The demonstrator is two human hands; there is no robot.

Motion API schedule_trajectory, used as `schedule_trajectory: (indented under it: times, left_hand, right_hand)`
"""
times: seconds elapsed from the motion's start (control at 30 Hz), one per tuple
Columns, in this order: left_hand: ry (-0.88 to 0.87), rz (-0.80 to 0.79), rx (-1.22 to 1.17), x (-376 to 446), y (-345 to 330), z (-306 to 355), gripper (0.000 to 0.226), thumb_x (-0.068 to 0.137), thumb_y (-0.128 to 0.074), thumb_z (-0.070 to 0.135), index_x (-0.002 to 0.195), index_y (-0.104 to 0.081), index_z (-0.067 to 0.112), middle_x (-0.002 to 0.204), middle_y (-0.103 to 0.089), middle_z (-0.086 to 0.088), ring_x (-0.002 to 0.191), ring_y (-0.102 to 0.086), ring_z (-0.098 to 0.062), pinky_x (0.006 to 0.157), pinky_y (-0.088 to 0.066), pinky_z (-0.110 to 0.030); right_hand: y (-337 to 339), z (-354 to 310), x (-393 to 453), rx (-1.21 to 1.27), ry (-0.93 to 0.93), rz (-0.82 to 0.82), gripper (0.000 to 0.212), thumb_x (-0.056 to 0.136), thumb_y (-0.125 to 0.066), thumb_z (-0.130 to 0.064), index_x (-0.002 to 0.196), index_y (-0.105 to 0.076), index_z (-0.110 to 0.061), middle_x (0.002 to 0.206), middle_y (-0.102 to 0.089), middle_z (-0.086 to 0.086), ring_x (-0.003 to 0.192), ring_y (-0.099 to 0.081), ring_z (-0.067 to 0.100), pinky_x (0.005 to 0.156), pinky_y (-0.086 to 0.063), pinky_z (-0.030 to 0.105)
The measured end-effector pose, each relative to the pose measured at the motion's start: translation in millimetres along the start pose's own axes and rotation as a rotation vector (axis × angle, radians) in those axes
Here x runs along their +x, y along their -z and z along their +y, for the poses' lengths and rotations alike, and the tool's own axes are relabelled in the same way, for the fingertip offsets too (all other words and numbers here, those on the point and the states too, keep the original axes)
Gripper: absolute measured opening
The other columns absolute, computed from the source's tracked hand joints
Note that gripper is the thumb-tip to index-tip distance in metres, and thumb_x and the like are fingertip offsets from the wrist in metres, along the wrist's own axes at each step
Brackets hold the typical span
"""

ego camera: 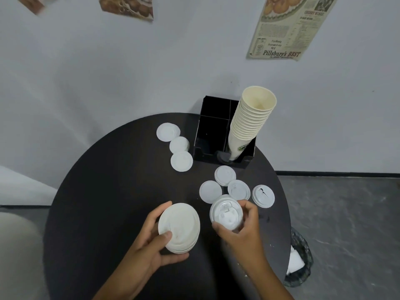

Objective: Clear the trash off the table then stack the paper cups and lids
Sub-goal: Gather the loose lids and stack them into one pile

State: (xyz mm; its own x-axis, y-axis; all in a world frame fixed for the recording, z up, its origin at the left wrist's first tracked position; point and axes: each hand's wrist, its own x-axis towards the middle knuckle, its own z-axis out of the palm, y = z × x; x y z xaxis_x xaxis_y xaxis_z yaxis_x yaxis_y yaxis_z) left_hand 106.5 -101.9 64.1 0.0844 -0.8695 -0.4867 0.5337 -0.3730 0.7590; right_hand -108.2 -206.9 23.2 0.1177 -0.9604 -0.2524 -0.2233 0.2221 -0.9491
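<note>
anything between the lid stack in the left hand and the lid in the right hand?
Nothing. In the head view only bare dark table shows in the gap between the lid stack in the left hand and the single lid in the right hand.

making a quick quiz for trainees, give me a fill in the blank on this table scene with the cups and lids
1. The left hand holds a stack of ____.
2. The tall stack of paper cups stands in a ____ organizer.
3. The right hand holds a single ____.
4. Loose lids lying flat on the table, held by no hand: ____.

Missing words: lids; black; lid; seven
</note>
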Motion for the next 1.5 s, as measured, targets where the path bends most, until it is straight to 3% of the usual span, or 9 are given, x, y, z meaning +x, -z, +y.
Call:
schedule_trajectory:
  times: [0.1, 0.23, 0.4, 0.6, 0.73, 0.97, 1.17, 1.37, 1.5]
  left_hand:
    - [-0.013, -0.026, 0.022, -8.6, 5.3, 8.3, 0.071, 0.072, -0.08, 0.032, 0.138, -0.058, 0.048, 0.138, -0.064, 0.003, 0.126, -0.064, -0.039, 0.093, -0.057, -0.063]
    - [-0.061, -0.073, 0.071, -26.6, 18.8, 25.0, 0.07, 0.078, -0.078, 0.03, 0.142, -0.054, 0.047, 0.138, -0.064, 0.002, 0.127, -0.064, -0.036, 0.094, -0.058, -0.062]
    - [-0.116, -0.099, 0.125, -55.2, 42.1, 50.5, 0.069, 0.074, -0.079, 0.033, 0.138, -0.057, 0.049, 0.132, -0.066, 0.006, 0.125, -0.066, -0.026, 0.093, -0.06, -0.057]
    - [-0.152, -0.119, 0.139, -86.7, 65.4, 74.5, 0.062, 0.081, -0.076, 0.028, 0.137, -0.058, 0.048, 0.133, -0.066, 0.003, 0.125, -0.065, -0.028, 0.093, -0.06, -0.055]
    - [-0.161, -0.157, 0.144, -103.5, 80.1, 85.6, 0.067, 0.077, -0.079, 0.035, 0.139, -0.056, 0.048, 0.133, -0.066, 0.001, 0.125, -0.066, -0.028, 0.094, -0.06, -0.056]
    - [-0.16, -0.207, 0.146, -127.0, 103.3, 96.7, 0.057, 0.088, -0.071, 0.029, 0.139, -0.055, 0.049, 0.13, -0.067, 0.004, 0.123, -0.068, -0.028, 0.094, -0.06, -0.055]
    - [-0.167, -0.249, 0.122, -140.9, 119.0, 101.2, 0.056, 0.089, -0.071, 0.031, 0.139, -0.055, 0.048, 0.136, -0.065, 0.005, 0.128, -0.064, -0.027, 0.095, -0.059, -0.056]
    - [-0.163, -0.27, 0.098, -148.6, 128.6, 102.7, 0.056, 0.09, -0.071, 0.035, 0.141, -0.053, 0.048, 0.143, -0.061, 0.002, 0.13, -0.062, -0.03, 0.096, -0.058, -0.056]
    - [-0.169, -0.266, 0.082, -150.1, 130.5, 104.1, 0.056, 0.089, -0.071, 0.037, 0.141, -0.054, 0.05, 0.142, -0.061, 0.005, 0.132, -0.061, -0.03, 0.096, -0.059, -0.056]
  right_hand:
    - [-7.8, -32.3, -22.4, 0.116, 0.038, -0.048, 0.079, 0.058, -0.093, -0.018, 0.121, -0.05, -0.035, 0.116, -0.067, -0.007, 0.102, -0.069, 0.014, 0.07, -0.056, 0.028]
    - [-19.8, -71.4, -51.1, 0.165, 0.104, -0.102, 0.08, 0.069, -0.085, 0.016, 0.129, -0.049, -0.023, 0.112, -0.072, -0.004, 0.099, -0.07, 0.014, 0.077, -0.057, 0.024]
    - [-41.8, -112.2, -87.8, 0.15, 0.187, -0.131, 0.081, 0.076, -0.077, 0.019, 0.134, -0.049, -0.029, 0.114, -0.073, 0.001, 0.103, -0.071, 0.017, 0.08, -0.056, 0.024]
    - [-74.9, -147.2, -127.7, 0.041, 0.337, -0.186, 0.077, 0.086, -0.074, 0.009, 0.14, -0.044, -0.037, 0.122, -0.069, -0.013, 0.115, -0.066, 0.013, 0.09, -0.055, 0.023]
    - [-99.3, -157.1, -142.6, -0.081, 0.451, -0.154, 0.07, 0.087, -0.077, -0.001, 0.128, -0.047, -0.049, 0.108, -0.069, -0.005, 0.094, -0.067, 0.022, 0.081, -0.058, 0.034]
    - [-128.1, -165.9, -157.7, -0.439, 0.654, -0.091, 0.024, 0.085, -0.073, -0.02, 0.095, -0.06, -0.038, 0.085, -0.06, -0.01, 0.074, -0.056, 0.014, 0.064, -0.043, 0.014]
    - [-142.4, -172.5, -170.3, -0.363, 0.707, -0.156, 0.017, 0.083, -0.074, -0.014, 0.092, -0.072, -0.029, 0.099, -0.069, -0.008, 0.084, -0.066, 0.02, 0.063, -0.049, 0.026]
    - [-144.7, -176.3, -183.1, -0.32, 0.627, -0.242, 0.042, 0.073, -0.089, -0.024, 0.111, -0.071, -0.031, 0.116, -0.066, -0.004, 0.104, -0.065, 0.024, 0.078, -0.055, 0.032]
    - [-144.5, -175.1, -183.2, -0.248, 0.582, -0.286, 0.055, 0.074, -0.089, -0.029, 0.124, -0.067, -0.029, 0.127, -0.062, -0.001, 0.115, -0.061, 0.027, 0.085, -0.056, 0.044]
